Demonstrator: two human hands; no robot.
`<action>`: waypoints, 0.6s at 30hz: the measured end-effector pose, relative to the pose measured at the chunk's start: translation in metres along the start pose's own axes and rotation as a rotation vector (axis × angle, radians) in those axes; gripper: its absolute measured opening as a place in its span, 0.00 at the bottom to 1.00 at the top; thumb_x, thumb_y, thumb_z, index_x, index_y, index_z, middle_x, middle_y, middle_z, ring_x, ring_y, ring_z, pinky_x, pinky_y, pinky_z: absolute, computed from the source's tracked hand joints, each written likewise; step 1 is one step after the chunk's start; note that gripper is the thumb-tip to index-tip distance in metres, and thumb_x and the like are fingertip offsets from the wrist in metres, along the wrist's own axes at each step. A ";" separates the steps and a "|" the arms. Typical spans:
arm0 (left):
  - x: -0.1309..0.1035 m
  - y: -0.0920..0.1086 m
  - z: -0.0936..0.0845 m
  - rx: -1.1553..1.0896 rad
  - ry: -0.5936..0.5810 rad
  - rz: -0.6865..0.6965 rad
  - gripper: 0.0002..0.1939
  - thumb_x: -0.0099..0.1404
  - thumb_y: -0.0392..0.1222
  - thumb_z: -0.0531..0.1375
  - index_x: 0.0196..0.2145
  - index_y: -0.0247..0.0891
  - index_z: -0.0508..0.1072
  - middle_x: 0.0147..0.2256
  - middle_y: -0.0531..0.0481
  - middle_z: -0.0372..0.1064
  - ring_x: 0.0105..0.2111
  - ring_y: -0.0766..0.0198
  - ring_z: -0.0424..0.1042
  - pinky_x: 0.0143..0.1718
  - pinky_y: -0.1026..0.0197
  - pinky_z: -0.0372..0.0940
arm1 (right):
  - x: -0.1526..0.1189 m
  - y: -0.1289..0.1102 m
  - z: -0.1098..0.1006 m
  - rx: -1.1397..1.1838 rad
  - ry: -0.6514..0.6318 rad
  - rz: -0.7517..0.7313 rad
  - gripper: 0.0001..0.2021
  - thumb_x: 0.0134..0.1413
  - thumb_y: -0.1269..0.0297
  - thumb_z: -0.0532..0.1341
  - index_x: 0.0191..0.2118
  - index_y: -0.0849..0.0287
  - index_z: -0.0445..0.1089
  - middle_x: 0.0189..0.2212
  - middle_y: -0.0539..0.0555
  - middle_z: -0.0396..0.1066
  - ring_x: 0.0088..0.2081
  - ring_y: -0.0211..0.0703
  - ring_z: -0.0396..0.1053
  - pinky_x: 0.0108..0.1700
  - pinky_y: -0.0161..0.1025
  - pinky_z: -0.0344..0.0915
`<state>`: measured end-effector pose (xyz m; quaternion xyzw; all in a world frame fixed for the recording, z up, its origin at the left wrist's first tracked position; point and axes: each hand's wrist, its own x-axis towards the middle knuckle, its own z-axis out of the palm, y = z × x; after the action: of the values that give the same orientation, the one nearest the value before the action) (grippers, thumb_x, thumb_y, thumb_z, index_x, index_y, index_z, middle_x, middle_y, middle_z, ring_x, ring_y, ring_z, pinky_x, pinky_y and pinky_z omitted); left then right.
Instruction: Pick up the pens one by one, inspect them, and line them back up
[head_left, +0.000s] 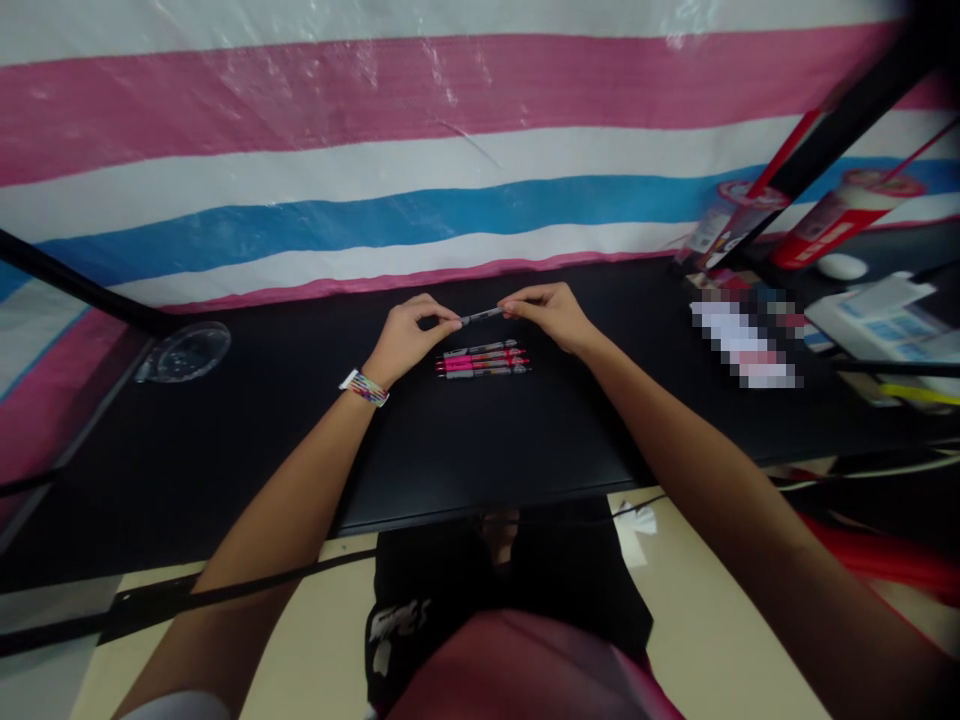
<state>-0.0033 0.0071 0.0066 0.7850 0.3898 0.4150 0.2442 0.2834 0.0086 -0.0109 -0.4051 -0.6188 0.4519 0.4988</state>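
Observation:
A slim pen (484, 315) with a clear and dark barrel is held level between my two hands, above the black tabletop. My left hand (409, 338), with a colourful woven band at the wrist, pinches its left end between thumb and fingers. The other end is pinched by my right hand (553, 315). Just below, several pens (484, 361) lie side by side in a row, roughly parallel to the held one. Some of them are pink and others are clear with dark parts.
A clear plastic lid or dish (187, 352) lies at the left. Two drink cups with red straws, one clear (731, 225) and one red (836, 220), stand at the back right. White packages (885, 310) and a blurred-out paper (746, 340) lie at the right. A striped sheet (420, 225) hangs behind.

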 end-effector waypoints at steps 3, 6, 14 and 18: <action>-0.002 0.005 -0.002 0.012 0.005 0.021 0.01 0.66 0.43 0.73 0.36 0.48 0.87 0.37 0.48 0.81 0.39 0.54 0.78 0.50 0.47 0.72 | -0.001 0.000 0.001 -0.002 -0.026 -0.002 0.09 0.56 0.54 0.78 0.39 0.50 0.88 0.38 0.55 0.86 0.42 0.52 0.79 0.56 0.55 0.75; -0.004 0.008 -0.005 0.036 -0.062 0.013 0.02 0.66 0.44 0.73 0.37 0.47 0.86 0.36 0.49 0.80 0.38 0.54 0.78 0.50 0.47 0.72 | -0.004 -0.004 -0.001 -0.096 -0.121 0.002 0.07 0.54 0.57 0.78 0.38 0.50 0.88 0.40 0.55 0.86 0.44 0.54 0.81 0.56 0.54 0.75; -0.008 0.000 -0.003 0.083 -0.181 0.026 0.02 0.65 0.44 0.72 0.36 0.48 0.86 0.34 0.49 0.80 0.38 0.53 0.77 0.53 0.45 0.71 | -0.005 -0.005 -0.009 -0.383 -0.228 -0.126 0.07 0.54 0.64 0.72 0.37 0.48 0.89 0.37 0.53 0.84 0.41 0.51 0.78 0.50 0.51 0.72; -0.008 -0.002 0.000 0.104 -0.176 0.041 0.02 0.65 0.44 0.72 0.37 0.49 0.86 0.34 0.49 0.81 0.39 0.53 0.78 0.54 0.43 0.71 | -0.004 -0.005 -0.008 -0.392 -0.229 -0.134 0.07 0.52 0.64 0.71 0.35 0.49 0.89 0.36 0.53 0.84 0.39 0.50 0.77 0.48 0.51 0.71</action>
<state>-0.0069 0.0018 0.0012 0.8378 0.3717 0.3286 0.2277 0.2914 0.0043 -0.0067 -0.3983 -0.7728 0.3320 0.3659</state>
